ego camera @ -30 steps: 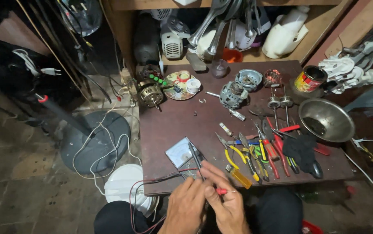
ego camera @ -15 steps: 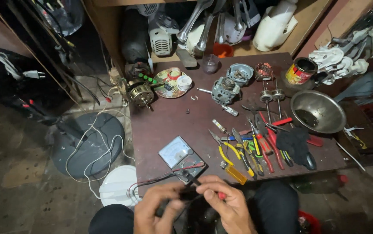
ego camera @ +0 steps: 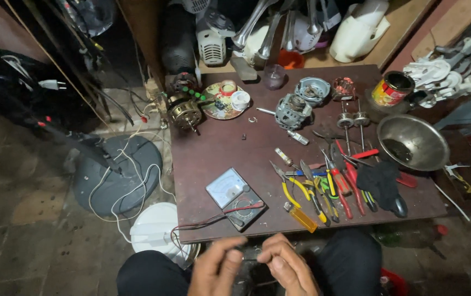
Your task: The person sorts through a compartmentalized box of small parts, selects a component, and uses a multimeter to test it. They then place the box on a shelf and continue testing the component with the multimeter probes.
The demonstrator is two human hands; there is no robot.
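Hands low at the bottom edge of view, over the dark-trousered lap, just short of the near edge of the brown table (ego camera: pixel 213 153). Left hand (ego camera: pixel 213 269) with fingers curled inward, thumb toward the right hand (ego camera: pixel 286 267); fingertips of both nearly meeting around something small and dark between them, too dim to make out. Impossible to tell whether either hand truly grips it.

Analog multimeter (ego camera: pixel 235 198) flat on the table just above and between the hands, pale dial face toward the upper left, black dial section toward the lower right. Red and black test leads (ego camera: pixel 208 221) trailing from it over the near table edge, down toward the left hand.

Right of the meter, a row of yellow- and red-handled pliers and screwdrivers (ego camera: pixel 323 189), close-packed, beside a black cloth (ego camera: pixel 379 182). Farther right, a steel bowl (ego camera: pixel 419 137); behind it, a printed tin can (ego camera: pixel 390 89). Toward the far side, a small motor with copper windings (ego camera: pixel 184 112) at the left table edge, a decorated plate (ego camera: pixel 213 107) of small parts, a grey motor housing (ego camera: pixel 292 111). On the floor to the left, a round grey fan base (ego camera: pixel 116 175) with white cable looped across it.
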